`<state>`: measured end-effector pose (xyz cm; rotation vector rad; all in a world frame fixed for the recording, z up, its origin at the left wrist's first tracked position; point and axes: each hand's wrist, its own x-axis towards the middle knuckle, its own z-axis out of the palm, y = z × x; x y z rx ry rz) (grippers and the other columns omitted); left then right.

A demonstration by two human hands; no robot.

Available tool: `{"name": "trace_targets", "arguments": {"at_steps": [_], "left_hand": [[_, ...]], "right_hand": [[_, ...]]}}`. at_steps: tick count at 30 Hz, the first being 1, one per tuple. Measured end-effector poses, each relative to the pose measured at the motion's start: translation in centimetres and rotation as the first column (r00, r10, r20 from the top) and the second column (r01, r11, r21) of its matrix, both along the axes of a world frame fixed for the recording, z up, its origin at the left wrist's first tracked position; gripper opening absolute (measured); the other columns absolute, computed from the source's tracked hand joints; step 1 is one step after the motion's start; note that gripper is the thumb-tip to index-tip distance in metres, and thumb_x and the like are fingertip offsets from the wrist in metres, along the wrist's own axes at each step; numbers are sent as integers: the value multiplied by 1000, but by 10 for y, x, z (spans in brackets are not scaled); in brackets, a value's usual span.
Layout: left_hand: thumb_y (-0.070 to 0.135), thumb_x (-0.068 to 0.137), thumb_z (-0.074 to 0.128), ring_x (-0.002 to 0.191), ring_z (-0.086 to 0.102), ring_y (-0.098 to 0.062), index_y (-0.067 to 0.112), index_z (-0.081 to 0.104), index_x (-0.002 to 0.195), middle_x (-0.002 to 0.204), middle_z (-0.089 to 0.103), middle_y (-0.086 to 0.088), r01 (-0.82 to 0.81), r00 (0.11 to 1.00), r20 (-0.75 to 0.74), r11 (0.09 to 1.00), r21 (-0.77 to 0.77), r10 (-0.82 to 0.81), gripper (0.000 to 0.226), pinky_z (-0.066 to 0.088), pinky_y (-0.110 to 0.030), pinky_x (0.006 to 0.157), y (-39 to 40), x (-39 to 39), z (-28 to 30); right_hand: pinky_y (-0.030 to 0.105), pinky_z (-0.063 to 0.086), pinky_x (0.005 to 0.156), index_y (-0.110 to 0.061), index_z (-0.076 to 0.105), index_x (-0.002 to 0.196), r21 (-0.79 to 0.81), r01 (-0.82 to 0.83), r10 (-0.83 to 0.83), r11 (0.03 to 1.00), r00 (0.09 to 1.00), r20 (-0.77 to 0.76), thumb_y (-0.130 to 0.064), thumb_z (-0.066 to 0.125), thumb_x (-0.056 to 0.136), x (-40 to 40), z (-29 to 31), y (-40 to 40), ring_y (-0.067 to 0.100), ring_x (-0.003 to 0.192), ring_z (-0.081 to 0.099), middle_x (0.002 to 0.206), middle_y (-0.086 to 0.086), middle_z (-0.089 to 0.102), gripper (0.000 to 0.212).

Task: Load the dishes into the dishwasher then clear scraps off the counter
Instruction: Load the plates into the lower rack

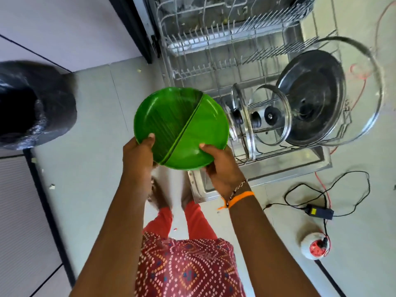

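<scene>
A round green plate (181, 125) with a leaf pattern and a raised rib across it is held level above the floor. My left hand (138, 155) grips its near left rim, thumb on top. My right hand (222, 166) grips the near right rim, thumb on top. Just right of the plate the dishwasher's lower rack (214, 67) is pulled out over the open door (278, 172). Standing on edge in the rack's near end are several glass lids (270, 115), a steel lid (312, 99) and a large glass lid (368, 86).
A bin lined with a black bag (32, 106) stands on the floor at the left. A black power adapter (319, 211) with cables and a white socket reel (315, 245) lie on the floor at the right. Small scraps dot the floor tiles.
</scene>
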<state>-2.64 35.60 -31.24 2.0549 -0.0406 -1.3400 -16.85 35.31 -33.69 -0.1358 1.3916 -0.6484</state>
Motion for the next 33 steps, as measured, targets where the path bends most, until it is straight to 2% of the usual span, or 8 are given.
{"name": "trace_targets", "arguments": {"at_steps": [3, 8, 11, 14, 23, 25, 28, 33], "left_hand": [[14, 95, 50, 87, 60, -23, 10, 51, 123, 112, 58, -9, 85, 993, -86, 995, 56, -80, 28, 52, -37, 76, -16, 3, 11], [7, 97, 42, 67, 55, -14, 13, 49, 110, 81, 57, -4, 236, 962, -139, 972, -19, -236, 16, 42, -24, 64, -57, -8, 26], [7, 98, 39, 68, 55, -12, 8, 52, 118, 84, 58, -3, 333, 931, -143, 942, -52, -337, 23, 40, -22, 66, -88, -12, 22], [12, 100, 38, 74, 58, -11, 12, 55, 114, 103, 60, -5, 481, 864, -137, 875, -63, -484, 22, 44, -22, 72, -113, -15, 15], [10, 98, 41, 73, 58, -8, 12, 55, 111, 85, 57, 5, 589, 796, -106, 803, -90, -596, 20, 44, -16, 61, -171, 0, -12], [10, 97, 43, 75, 59, -10, 15, 54, 106, 87, 59, 4, 598, 790, -103, 796, -90, -605, 15, 46, -12, 56, -180, 4, -17], [20, 90, 52, 94, 62, -17, 22, 57, 99, 105, 62, -2, 621, 776, -90, 781, -68, -624, 11, 47, -20, 71, -191, 11, -26], [16, 96, 46, 103, 60, -19, 15, 57, 116, 112, 61, -3, 652, 753, -78, 757, -46, -653, 23, 45, -25, 80, -203, 13, -33]], "right_hand": [[16, 42, 39, -14, 57, 98, -104, -126, 114, 987, 987, -114, 9, 49, 86, -5, 27, -33, 4, 50, 60, 74, -3, 63, 27], [36, 52, 70, -18, 56, 87, -303, -204, 54, 931, 898, -437, 0, 54, 71, -21, 45, -91, 22, 78, 61, 83, 2, 62, 23], [43, 49, 77, -6, 56, 113, -311, -408, 62, 858, 684, -727, -4, 49, 71, -27, 45, -126, 35, 92, 61, 96, 13, 64, 43], [45, 45, 81, -7, 43, 131, -113, -596, 165, 795, 390, -906, -1, 45, 82, -34, 39, -157, 42, 103, 56, 114, 22, 61, 50], [45, 46, 80, -14, 35, 130, 234, -764, 341, 601, -20, -940, -10, 46, 88, -18, -10, -229, 40, 103, 59, 113, 18, 61, 44], [45, 46, 80, -14, 34, 130, 246, -768, 335, 592, -43, -941, -8, 46, 88, -12, -21, -237, 38, 103, 59, 113, 16, 61, 44], [43, 47, 78, -14, 33, 133, 245, -774, 286, 584, -86, -954, -7, 45, 89, -2, -37, -248, 36, 102, 60, 112, 14, 62, 46], [42, 48, 74, -13, 36, 129, 259, -788, 260, 558, -131, -957, -8, 42, 91, 16, -59, -261, 32, 107, 57, 114, 10, 60, 39]]}}
